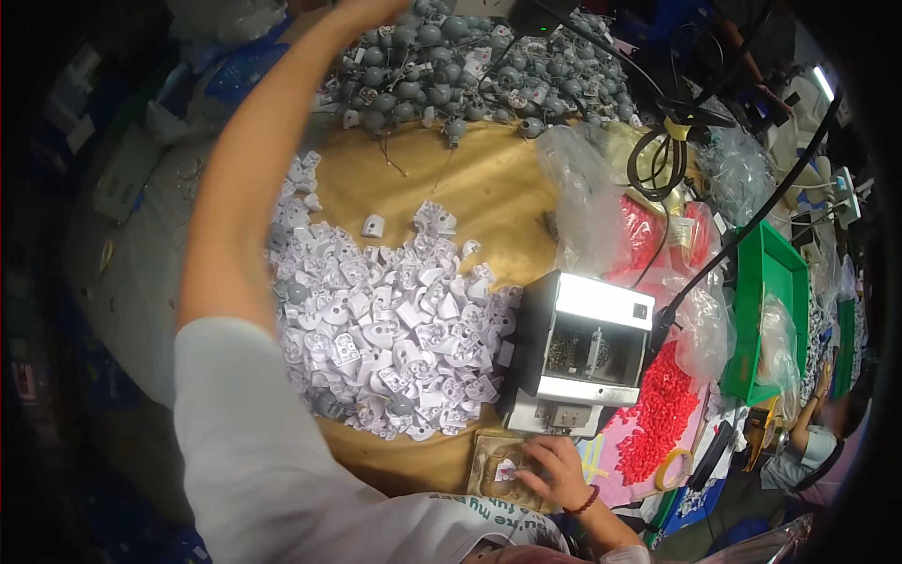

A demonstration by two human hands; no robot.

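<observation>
My left arm reaches far across the table, and my left hand [372, 11] is at the top edge, beside a heap of grey ball-shaped parts [432, 94] with thin wires. Its fingers are cut off by the picture's edge. Near my body, my right hand [561, 472] hovers over a small worn block [484, 458], thumb and fingers apart. A small white part [505, 469] with a dark reddish mark lies on this block, right by the fingertips. A large heap of white plastic shells [385, 329] fills the middle, with a few grey balls among them.
A black-and-white screw feeder [601, 310] stands beside the white heap. Right of it are small red parts [662, 414], a tape roll [673, 469], clear plastic bags [587, 202] and a green crate [738, 367]. A black cable [752, 221] hangs across. Another person [808, 456] sits at far right.
</observation>
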